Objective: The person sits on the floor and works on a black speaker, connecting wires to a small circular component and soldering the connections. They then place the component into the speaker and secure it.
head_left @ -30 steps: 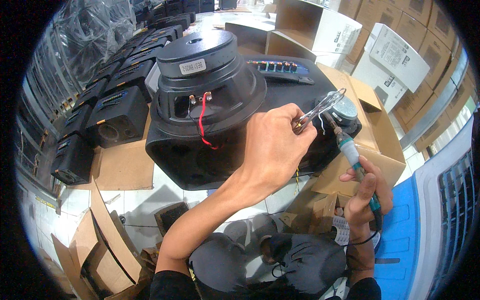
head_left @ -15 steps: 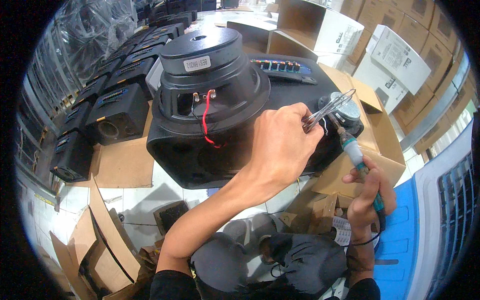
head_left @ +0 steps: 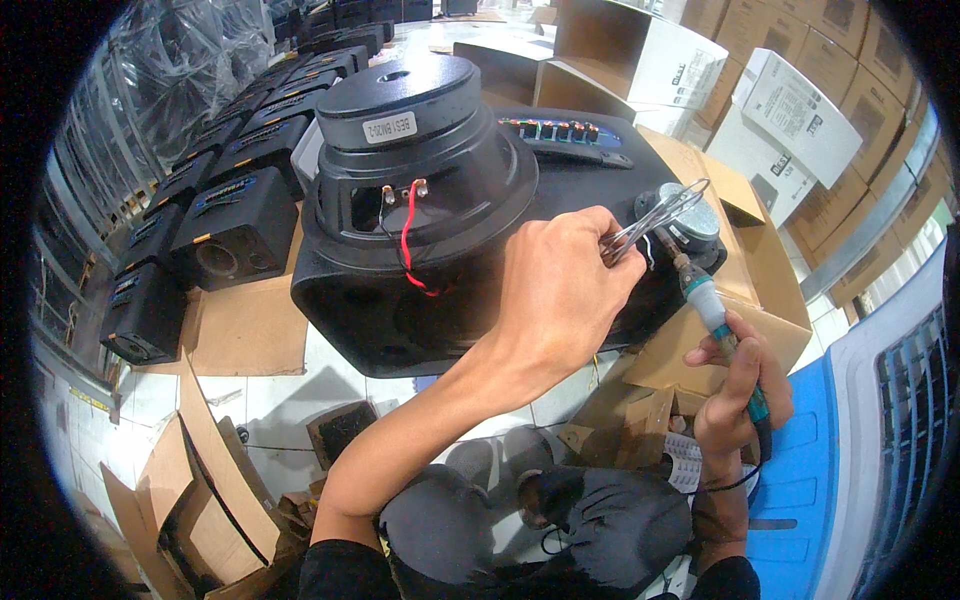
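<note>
My left hand pinches a coil of thin silver solder wire over the right end of a black speaker cabinet. In my right hand is a soldering iron with a green and white handle, its tip up by a small round tweeter. Whether the tip touches the tweeter's terminal I cannot tell. A large black woofer rests magnet up on the cabinet's left part. Red and black wires run from its terminals down into the cabinet.
Rows of black speaker cabinets stand on the left. An open cardboard box lies under the cabinet's right end, next to a blue plastic surface. Stacked cartons fill the back right. Torn cardboard lies at the lower left.
Almost nothing differs. The woofer and cabinet appear shifted very slightly left in the picture; both hands keep their grip and place.
</note>
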